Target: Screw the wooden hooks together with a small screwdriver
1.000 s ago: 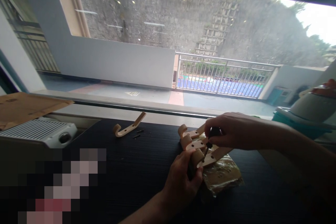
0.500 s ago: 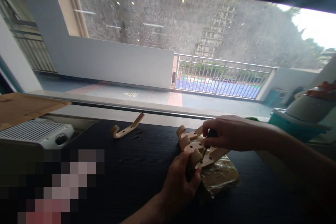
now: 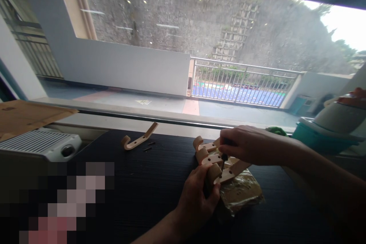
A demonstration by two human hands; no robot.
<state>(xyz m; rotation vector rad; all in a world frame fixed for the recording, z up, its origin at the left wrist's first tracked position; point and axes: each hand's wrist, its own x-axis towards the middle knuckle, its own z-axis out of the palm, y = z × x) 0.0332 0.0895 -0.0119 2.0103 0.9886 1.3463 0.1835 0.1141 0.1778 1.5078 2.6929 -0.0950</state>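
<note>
My left hand (image 3: 198, 190) grips the curled end of the nearest wooden hook (image 3: 228, 174), with fingers on both sides of the curl. My right hand (image 3: 238, 145) is closed around the dark handle of a screwdriver (image 3: 223, 162). Its shaft points down to a hole in that hook, beside the curl. Behind lie two more hooks, a middle one (image 3: 211, 159) and a far one (image 3: 207, 146), side by side. Under the hooks is a flat brown block in clear plastic wrap (image 3: 243, 192). The screwdriver's tip is too small to make out.
Left on the black table (image 3: 137, 194) lies a separate wooden hook (image 3: 140, 141) beside two dark screws (image 3: 149, 147). A white vented device (image 3: 42, 145) and brown paper (image 3: 34, 116) stand further left. At the back right is a teal container (image 3: 317, 135), before the window.
My right hand has turned slightly on the screwdriver handle, and more of the shaft shows below it. My left hand and the hooks stay almost where they were.
</note>
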